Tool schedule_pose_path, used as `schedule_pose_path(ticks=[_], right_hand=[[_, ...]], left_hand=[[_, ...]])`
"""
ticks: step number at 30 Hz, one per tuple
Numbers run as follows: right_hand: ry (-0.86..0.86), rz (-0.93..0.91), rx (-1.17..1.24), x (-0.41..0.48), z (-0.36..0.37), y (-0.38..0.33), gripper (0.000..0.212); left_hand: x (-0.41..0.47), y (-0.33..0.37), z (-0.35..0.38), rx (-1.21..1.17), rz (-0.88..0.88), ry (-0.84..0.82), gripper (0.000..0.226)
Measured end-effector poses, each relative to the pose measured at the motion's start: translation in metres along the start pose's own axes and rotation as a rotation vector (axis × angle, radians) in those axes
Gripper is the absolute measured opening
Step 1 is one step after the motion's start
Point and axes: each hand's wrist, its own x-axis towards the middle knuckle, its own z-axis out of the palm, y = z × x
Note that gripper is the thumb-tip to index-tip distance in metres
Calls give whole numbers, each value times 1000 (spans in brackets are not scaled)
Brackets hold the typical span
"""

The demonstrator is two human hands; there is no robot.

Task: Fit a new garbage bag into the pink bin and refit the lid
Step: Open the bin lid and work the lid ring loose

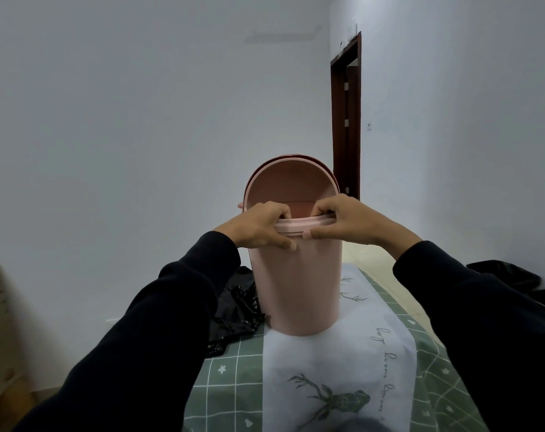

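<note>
Our hands close on the top of the pink bin [296, 285], which stands upright on the cloth-covered worktop [389, 310], just in front of us and near its far end. The left hand [258, 226] and the right hand [349, 219] both grip the near edge of the lid [299, 226], fingers curled over the top and thumbs pressed beneath on the outside, the two hands almost meeting. The lid's flap [291, 185] stands tipped up at the far side, its pink underside facing us. The near edge hides the inside of the bin, so we cannot tell what it holds.

A crumpled black garbage bag [236, 310] lies on the worktop to the left of the bin, touching its base. The cloth [327, 369] is green with a white grid at the sides and a white band down the middle, printed with deer and a line of script. White walls [140, 120] enclose the room; a dark brown door frame [346, 120] stands on the far right. A second dark heap [508, 275] lies low at the right, beyond our black sleeve [483, 322].
</note>
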Motion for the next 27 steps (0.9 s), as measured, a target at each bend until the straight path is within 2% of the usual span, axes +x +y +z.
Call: schedule_pose_path(ticks=[6,12,19,27], right_hand=[[0,21,29,-2,-4,14,30],[-25,28,-72,3,4,14,36],[-53,26,-72,3,6,8,31],[-49,8,-41,2,5,9,33]], left_hand=[[-1,3,1,-16,20,8,31],[-3,9,4,-77,41,32,15],[-4,8,1,-74,24,21,25],[-5,7,3,-63,19,36,19]])
